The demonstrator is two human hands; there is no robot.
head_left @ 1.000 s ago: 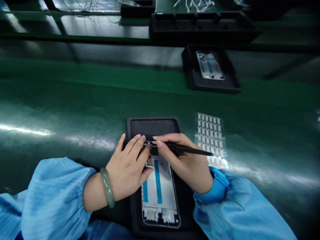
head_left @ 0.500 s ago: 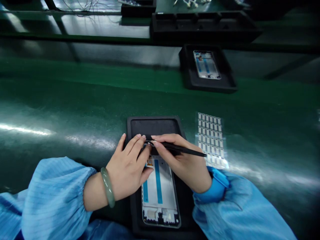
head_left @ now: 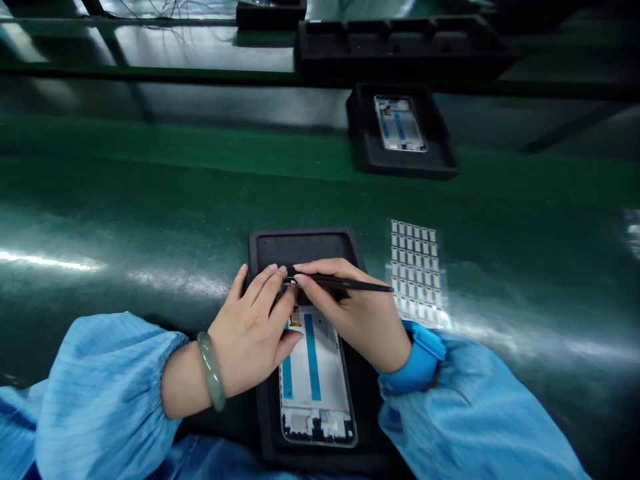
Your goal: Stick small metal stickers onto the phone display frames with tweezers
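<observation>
A phone frame [head_left: 330, 393] with two blue strips lies in a black foam tray [head_left: 267, 427] in front of me. My left hand [head_left: 257, 333] rests over the frame's upper left, fingers spread, its fingertips at the top end; nothing shows in its grasp. Black tweezers [head_left: 365, 285] are pinched in my right hand [head_left: 357, 310], their tips beside my left fingertips at the frame's top. The fingers hide most of that end, and what the tips touch is too small to tell.
Right of the tray lies a sheet of small pale stickers [head_left: 415, 267]. Farther back, another black tray [head_left: 440, 157] holds a second phone frame [head_left: 401, 125]. A long compartmented black tray [head_left: 400, 57] stands behind it.
The whole view has shifted slightly. The tweezers' rear end has swung up and closer to my right hand; my left hand stays at the frame's top.
</observation>
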